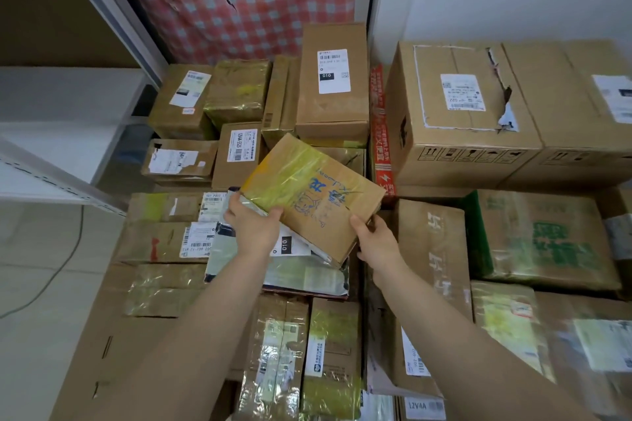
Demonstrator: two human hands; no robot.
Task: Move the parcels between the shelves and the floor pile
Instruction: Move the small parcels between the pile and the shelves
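2 hands grip a flat taped parcel (314,195) by its near edge, tilted above the floor pile (160,287). The left hand (254,225) holds its left corner and the right hand (376,243) its right corner, fingers probably curled underneath. A grey mail bag (301,272) lies just below. Boxes (458,113) crowd the right; bare floor (37,335) lies left, under the white shelf (51,178).

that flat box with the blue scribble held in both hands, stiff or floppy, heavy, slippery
Probably stiff: the flat box shows straight edges though the left hand and right hand hold only its near corners. Likely light for its size, held tilted that way. Its glossy tape may make the grip slippery.
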